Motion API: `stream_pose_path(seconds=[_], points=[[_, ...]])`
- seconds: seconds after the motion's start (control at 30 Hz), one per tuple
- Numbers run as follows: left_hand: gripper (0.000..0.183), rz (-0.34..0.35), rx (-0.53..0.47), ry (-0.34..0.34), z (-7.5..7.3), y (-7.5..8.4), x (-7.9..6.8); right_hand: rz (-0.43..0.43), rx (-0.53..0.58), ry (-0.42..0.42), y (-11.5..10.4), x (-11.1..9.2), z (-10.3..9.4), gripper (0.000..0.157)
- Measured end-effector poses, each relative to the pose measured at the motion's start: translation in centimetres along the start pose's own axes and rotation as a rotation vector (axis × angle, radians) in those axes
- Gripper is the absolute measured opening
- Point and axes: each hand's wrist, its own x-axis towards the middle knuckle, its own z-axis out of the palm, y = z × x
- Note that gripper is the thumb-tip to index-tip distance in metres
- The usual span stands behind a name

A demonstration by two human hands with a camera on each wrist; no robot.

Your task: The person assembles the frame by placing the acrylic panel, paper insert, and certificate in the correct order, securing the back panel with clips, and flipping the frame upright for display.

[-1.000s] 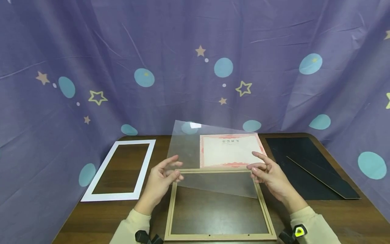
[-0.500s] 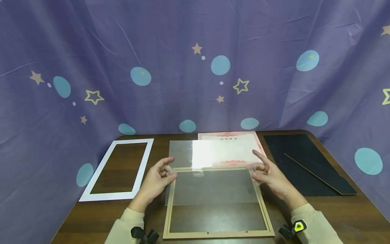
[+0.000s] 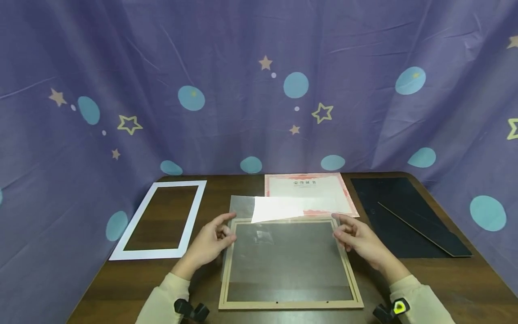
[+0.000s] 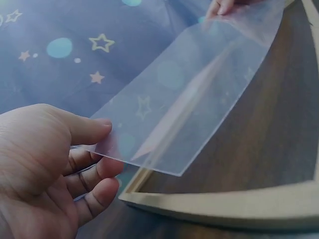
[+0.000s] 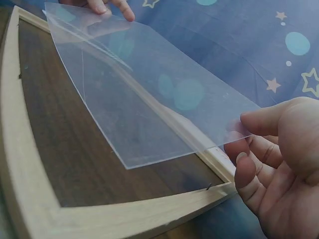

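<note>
A clear plastic sheet (image 4: 184,99) is held above a light wooden picture frame (image 3: 291,305) that lies on the table. My left hand (image 3: 210,243) pinches the sheet's left edge between thumb and fingers. On the opposite edge, my right hand (image 3: 358,238) pinches it too, thumb above and fingers beneath in the right wrist view. The sheet (image 5: 149,94) overlaps much of the frame opening in the head view and extends past the frame's far side. A bright glare sits on its far part. Both wrist views show the sheet tilted over the frame, its near edge raised.
A white mat board (image 3: 149,254) with a cut-out window lies at the left. Behind the frame lies a red-bordered certificate (image 3: 323,191). A black backing board (image 3: 380,193) with an angled stand flap is at the right. A patterned purple curtain (image 3: 243,90) hangs behind the table.
The clear sheet has come down from a raised, slanted position and moved toward me, now covering more of the frame opening. Both hands keep their pinch on its side edges.
</note>
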Motion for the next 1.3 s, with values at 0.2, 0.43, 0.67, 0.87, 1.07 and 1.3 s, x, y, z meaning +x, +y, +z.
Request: stream_pose_path(seconds=[0.2, 0.43, 0.67, 0.87, 1.07, 1.3], points=[[0.063, -0.007, 0.017, -0.026, 0.8, -3.7, 0.5, 0.018, -0.007, 0.008, 0.6, -0.2, 0.0, 0.057], [0.078, 0.008, -0.022, -0.063, 1.2, -6.0, 0.1, 0.052, -0.038, -0.002, 1.3, -0.3, 0.1, 0.058], [0.082, -0.035, -0.034, -0.077, 1.1, -6.1, -0.5, 0.053, -0.062, -0.038, 1.2, -0.5, 0.1, 0.051], [0.091, -0.037, -0.028, -0.084, 0.7, -3.8, -0.8, 0.050, -0.071, -0.034, 1.2, -0.6, 0.0, 0.047], [0.096, -0.016, -0.008, -0.116, 0.6, -2.7, -1.0, 0.063, -0.062, -0.032, 1.2, -0.5, -0.2, 0.056], [0.096, -0.036, -0.012, -0.126, 0.8, -2.9, -0.9, 0.043, -0.034, -0.031, 1.2, -0.5, -0.3, 0.074]])
